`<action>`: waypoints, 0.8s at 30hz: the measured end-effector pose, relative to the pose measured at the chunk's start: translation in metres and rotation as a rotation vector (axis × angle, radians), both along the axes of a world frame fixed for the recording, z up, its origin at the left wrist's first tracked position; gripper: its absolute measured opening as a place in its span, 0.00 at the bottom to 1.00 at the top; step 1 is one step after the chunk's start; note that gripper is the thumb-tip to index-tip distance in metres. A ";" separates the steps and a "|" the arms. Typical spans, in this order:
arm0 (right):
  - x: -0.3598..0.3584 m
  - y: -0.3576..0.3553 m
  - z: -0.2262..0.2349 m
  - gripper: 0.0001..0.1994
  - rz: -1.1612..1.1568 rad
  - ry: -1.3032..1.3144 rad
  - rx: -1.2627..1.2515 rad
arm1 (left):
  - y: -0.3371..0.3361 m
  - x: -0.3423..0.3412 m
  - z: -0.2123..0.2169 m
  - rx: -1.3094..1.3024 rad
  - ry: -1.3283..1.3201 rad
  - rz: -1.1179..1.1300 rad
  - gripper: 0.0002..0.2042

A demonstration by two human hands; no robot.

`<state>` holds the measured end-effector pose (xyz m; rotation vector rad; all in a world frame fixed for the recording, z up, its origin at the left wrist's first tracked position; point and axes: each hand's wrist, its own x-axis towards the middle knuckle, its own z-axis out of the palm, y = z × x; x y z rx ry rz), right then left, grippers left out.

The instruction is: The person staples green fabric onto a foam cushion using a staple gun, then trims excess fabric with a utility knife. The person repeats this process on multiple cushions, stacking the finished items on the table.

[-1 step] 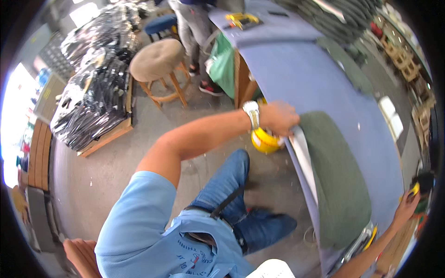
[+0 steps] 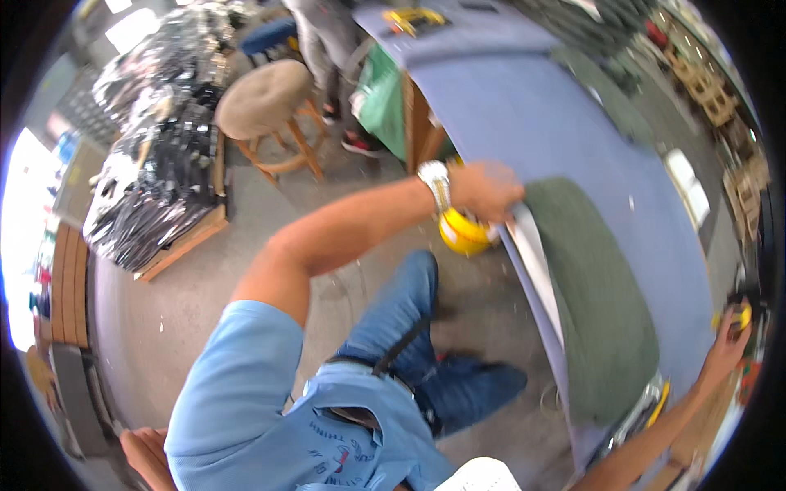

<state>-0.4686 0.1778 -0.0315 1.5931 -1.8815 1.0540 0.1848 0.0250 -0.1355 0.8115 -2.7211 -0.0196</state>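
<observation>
A long dark green fabric piece [image 2: 591, 303] lies along the near edge of the blue-covered table [image 2: 565, 123]. Its white underside [image 2: 536, 260] shows along the left side. My left hand [image 2: 489, 190], with a metal watch on the wrist, has its fingers closed at the piece's far left corner; the fingertips are partly hidden and blurred. Out at the far right, my right hand [image 2: 725, 342] is wrapped round a small yellow tool [image 2: 741, 317], too small to name exactly. Below that arm, a clear package with a yellow strip [image 2: 657, 404] lies by the fabric's near end.
Beneath the table edge sits a yellow round object [image 2: 463, 233]. A padded stool [image 2: 266, 98] and a pallet of shiny black wrapped goods [image 2: 155, 180] stand at the left. Another person [image 2: 323, 41] is beyond the stool. More green fabric [image 2: 606, 98] lies on the table's far side.
The view has shifted slightly. My right hand with the yellow tool is a little further right and higher. My left hand stays at the fabric's corner.
</observation>
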 end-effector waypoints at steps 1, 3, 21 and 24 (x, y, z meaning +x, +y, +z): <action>0.067 0.000 0.031 0.21 0.145 -0.211 -0.086 | -0.003 0.009 -0.002 0.000 -0.009 0.028 0.24; 0.197 0.010 0.071 0.21 0.562 -0.611 -0.302 | 0.001 0.005 0.017 0.123 -0.113 0.080 0.23; 0.479 -0.080 -0.059 0.08 1.396 -1.149 -0.222 | 0.013 0.002 0.003 0.156 0.098 0.155 0.16; 0.490 -0.082 -0.062 0.11 1.370 -1.068 -0.238 | 0.009 0.004 0.003 0.157 0.109 0.137 0.16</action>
